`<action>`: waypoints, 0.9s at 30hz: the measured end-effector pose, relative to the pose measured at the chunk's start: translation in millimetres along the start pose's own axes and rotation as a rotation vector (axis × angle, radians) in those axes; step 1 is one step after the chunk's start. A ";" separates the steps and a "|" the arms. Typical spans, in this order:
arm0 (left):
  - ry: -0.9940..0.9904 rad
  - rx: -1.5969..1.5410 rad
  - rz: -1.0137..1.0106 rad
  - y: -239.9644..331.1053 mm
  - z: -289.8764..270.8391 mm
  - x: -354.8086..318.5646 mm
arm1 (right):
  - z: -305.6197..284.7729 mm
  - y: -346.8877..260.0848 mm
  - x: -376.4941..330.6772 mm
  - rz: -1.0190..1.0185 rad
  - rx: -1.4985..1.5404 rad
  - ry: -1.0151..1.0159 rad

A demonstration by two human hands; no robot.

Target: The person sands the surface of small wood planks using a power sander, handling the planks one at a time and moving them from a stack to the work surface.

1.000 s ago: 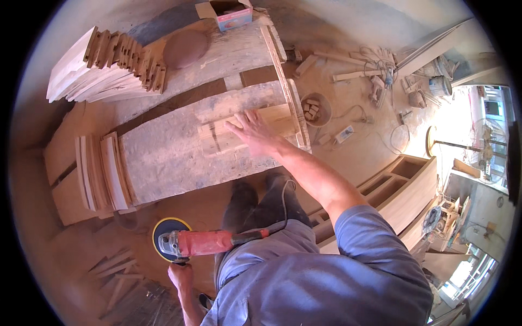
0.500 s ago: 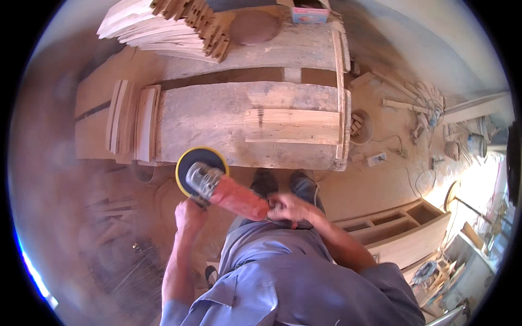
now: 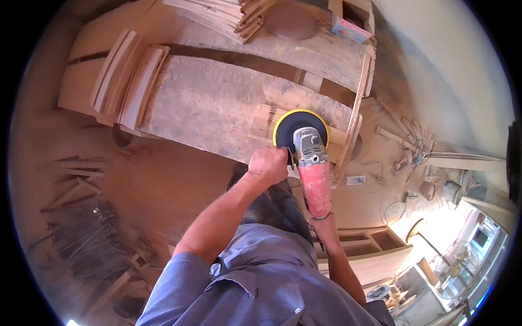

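Note:
A disc sander (image 3: 314, 185), with a red body, grey metal head and black pad rimmed in yellow, is held out over the right part of the workbench (image 3: 196, 103). My left hand (image 3: 269, 164) is closed round its side handle near the pad. At the rear end of the red body, my right hand (image 3: 325, 228) grips it, its fingers partly hidden. Pale wooden boards (image 3: 262, 126) lie flat on the bench, partly covered by the pad. Whether the pad touches them I cannot tell.
Wood pieces (image 3: 144, 87) stand stacked at the bench's left end. Beyond lie stacked slats (image 3: 228, 15), a round brown disc (image 3: 292, 22) and an open box (image 3: 352, 30). A wooden strip (image 3: 357, 108) edges the bench's right end. A compartmented wooden frame (image 3: 361, 247) stands lower right; scraps (image 3: 81, 182) lie left.
The sander has swung from the bench's near left edge to the right, over the boards. Both hands moved right with it, and the view has turned.

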State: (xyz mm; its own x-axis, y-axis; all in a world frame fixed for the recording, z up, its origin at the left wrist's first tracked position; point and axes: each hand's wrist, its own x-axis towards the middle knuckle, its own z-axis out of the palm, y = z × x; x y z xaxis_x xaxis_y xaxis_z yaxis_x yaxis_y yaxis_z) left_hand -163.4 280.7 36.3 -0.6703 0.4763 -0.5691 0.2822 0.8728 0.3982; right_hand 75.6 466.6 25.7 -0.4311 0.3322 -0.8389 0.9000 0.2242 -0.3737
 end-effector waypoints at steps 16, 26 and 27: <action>0.160 -0.086 -0.024 -12.5 -4.2 21.5 | 14.0 -40.1 -0.3 0.116 0.146 -0.136; 0.131 -0.002 -0.173 -52.1 -33.1 11.1 | 51.4 -59.1 13.8 -0.128 -0.004 -0.047; 0.140 0.015 -0.186 -51.4 -37.3 11.6 | 54.8 -54.7 17.0 -0.165 0.012 -0.021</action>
State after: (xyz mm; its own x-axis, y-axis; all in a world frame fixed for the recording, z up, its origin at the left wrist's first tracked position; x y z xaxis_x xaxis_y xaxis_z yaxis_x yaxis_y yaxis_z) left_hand -211.3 237.4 36.1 -0.8002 0.2887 -0.5257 0.1545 0.9462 0.2843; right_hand 22.6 409.7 10.1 -0.5715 0.2725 -0.7741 0.8181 0.2626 -0.5116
